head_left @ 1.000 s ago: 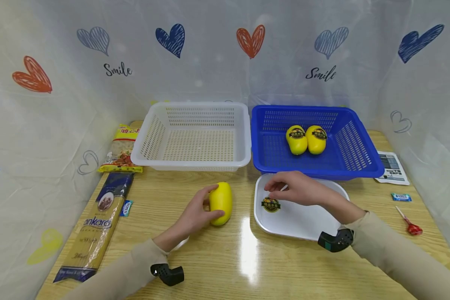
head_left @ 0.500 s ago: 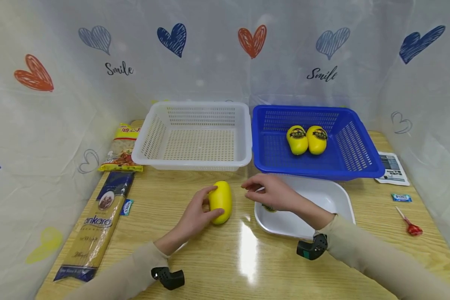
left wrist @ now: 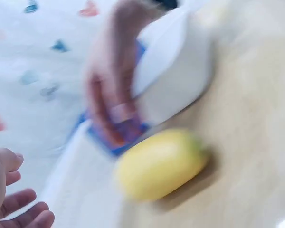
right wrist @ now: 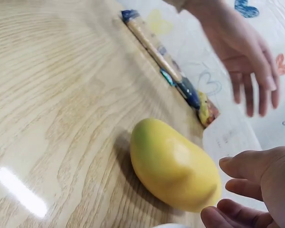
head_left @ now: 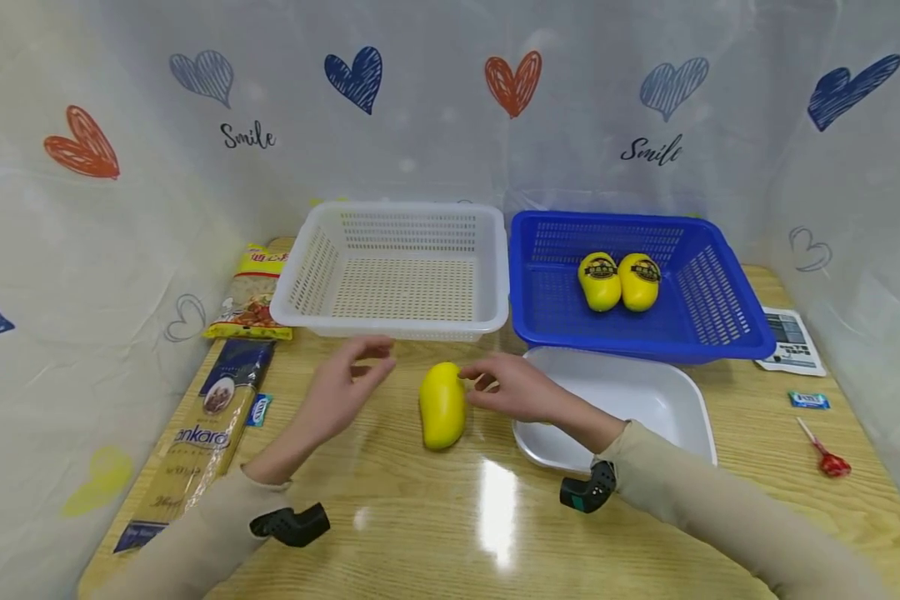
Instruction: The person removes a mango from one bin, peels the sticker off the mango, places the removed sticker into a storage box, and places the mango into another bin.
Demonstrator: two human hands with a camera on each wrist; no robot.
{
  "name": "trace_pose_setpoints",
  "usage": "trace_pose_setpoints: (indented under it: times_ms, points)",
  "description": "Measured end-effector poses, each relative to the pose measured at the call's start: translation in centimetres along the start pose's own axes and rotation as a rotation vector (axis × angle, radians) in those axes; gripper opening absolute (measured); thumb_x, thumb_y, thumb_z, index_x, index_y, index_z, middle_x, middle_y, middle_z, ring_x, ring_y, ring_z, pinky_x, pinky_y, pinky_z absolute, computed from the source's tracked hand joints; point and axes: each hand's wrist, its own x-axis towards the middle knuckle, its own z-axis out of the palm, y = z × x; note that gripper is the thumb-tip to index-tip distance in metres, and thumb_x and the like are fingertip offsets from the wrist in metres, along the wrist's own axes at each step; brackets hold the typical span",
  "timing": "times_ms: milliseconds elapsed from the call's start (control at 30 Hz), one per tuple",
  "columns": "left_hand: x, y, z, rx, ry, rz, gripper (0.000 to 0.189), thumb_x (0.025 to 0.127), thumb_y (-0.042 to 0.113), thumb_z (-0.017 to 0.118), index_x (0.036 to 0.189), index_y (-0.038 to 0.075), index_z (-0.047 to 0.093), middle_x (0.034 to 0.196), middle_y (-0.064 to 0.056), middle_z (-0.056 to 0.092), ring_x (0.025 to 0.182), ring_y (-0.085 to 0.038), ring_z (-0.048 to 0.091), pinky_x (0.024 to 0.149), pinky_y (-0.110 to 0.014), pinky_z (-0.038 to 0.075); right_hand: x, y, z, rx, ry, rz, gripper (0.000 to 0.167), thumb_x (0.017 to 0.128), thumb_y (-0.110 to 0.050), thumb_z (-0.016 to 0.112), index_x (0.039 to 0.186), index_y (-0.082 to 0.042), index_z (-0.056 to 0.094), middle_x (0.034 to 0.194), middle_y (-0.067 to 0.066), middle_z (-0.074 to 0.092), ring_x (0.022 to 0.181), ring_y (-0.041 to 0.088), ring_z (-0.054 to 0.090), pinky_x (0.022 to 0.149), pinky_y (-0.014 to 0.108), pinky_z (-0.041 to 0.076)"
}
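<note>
A yellow mango (head_left: 442, 406) lies on the wooden table in front of the two baskets. My right hand (head_left: 512, 387) has its fingertips right at the mango's upper right side, fingers loosely bent and not closed round it. In the right wrist view, the thumb and fingers (right wrist: 242, 166) are spread beside one end of the mango (right wrist: 173, 166). Off to the mango's left, my left hand (head_left: 342, 387) hovers in front of the white basket, thumb and fingers apart and holding nothing. The left wrist view is blurred.
Behind stand a white basket (head_left: 390, 325) and a blue basket (head_left: 645, 350) with two labelled mangoes (head_left: 619, 282). A white tray (head_left: 645, 408) sits under my right forearm. Noodle pack (head_left: 202, 433) and snack bag (head_left: 253, 292) lie left; lollipop (head_left: 832, 463), small wrapper (head_left: 808, 401) and white packet (head_left: 791, 342) right.
My left hand has let go of the mango and moved up and left. My right hand has come left from over the tray to the mango's side.
</note>
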Motion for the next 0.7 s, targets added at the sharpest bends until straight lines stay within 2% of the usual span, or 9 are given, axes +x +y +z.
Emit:
trace_pose_setpoints:
  times_ms: [133,233,333,433,533,600,700]
  points:
    - [1.9,-0.6,-4.2,0.098,0.125,0.022,0.032,0.099,0.019,0.06,0.124,0.001,0.062,0.125,-0.015,0.06,0.114,-0.031,0.058,0.09,-0.045,0.052,0.8,0.0,0.5,-0.063,-0.01,-0.007,0.039,0.091,-0.022,0.069,0.124,-0.001,0.064,0.118,0.015,0.062,0.101,0.027,0.065,0.08,0.025,0.054]
    - [3.1,-1.8,-7.1,0.195,0.179,-0.034,0.035,0.1,0.024,0.058,0.127,0.002,0.06,0.131,-0.018,0.055,0.12,-0.036,0.053,0.093,-0.05,0.049,1.4,0.0,0.9,-0.109,-0.011,-0.01,0.041,0.09,-0.025,0.07,0.124,-0.003,0.065,0.118,0.014,0.061,0.101,0.026,0.065,0.083,0.03,0.053]
    - [4.3,-3.6,-9.3,0.225,0.212,-0.098,0.039,0.101,0.025,0.055,0.13,-0.001,0.057,0.135,-0.023,0.049,0.124,-0.043,0.047,0.097,-0.056,0.044,2.0,0.0,1.4,-0.131,-0.008,-0.005,0.043,0.089,-0.027,0.071,0.126,-0.006,0.064,0.121,0.012,0.06,0.103,0.025,0.064,0.089,0.037,0.049]
    - [5.0,-5.4,-10.8,0.181,0.222,-0.202,0.042,0.103,0.027,0.051,0.134,-0.001,0.054,0.139,-0.024,0.045,0.127,-0.043,0.044,0.097,-0.053,0.044,2.5,0.0,1.8,-0.135,-0.012,-0.001,0.045,0.089,-0.028,0.072,0.128,-0.008,0.063,0.124,0.012,0.059,0.105,0.026,0.062,0.091,0.042,0.045]
    - [5.3,-7.0,-11.9,0.096,0.2,-0.298,0.046,0.103,0.032,0.048,0.139,0.003,0.05,0.141,-0.019,0.044,0.124,-0.033,0.048,0.089,-0.037,0.049,2.9,-0.2,2.1,-0.129,-0.025,-0.004,0.047,0.089,-0.029,0.072,0.13,-0.01,0.061,0.126,0.013,0.057,0.108,0.027,0.059,0.09,0.042,0.043]
    - [5.5,-8.0,-12.4,0.045,0.182,-0.332,0.047,0.103,0.033,0.049,0.14,0.004,0.049,0.139,-0.016,0.046,0.115,-0.023,0.054,0.079,-0.025,0.051,3.1,-0.3,2.2,-0.116,-0.034,-0.008,0.048,0.089,-0.028,0.072,0.132,-0.011,0.059,0.127,0.014,0.055,0.109,0.028,0.059,0.091,0.041,0.044]
    - [5.8,-9.2,-12.8,-0.004,0.153,-0.349,0.048,0.102,0.032,0.052,0.139,0.003,0.049,0.138,-0.017,0.046,0.1,-0.009,0.056,0.073,-0.018,0.051,3.4,-0.4,2.3,-0.088,-0.054,-0.002,0.05,0.089,-0.026,0.072,0.135,-0.012,0.056,0.131,0.015,0.053,0.111,0.027,0.059,0.091,0.04,0.047]
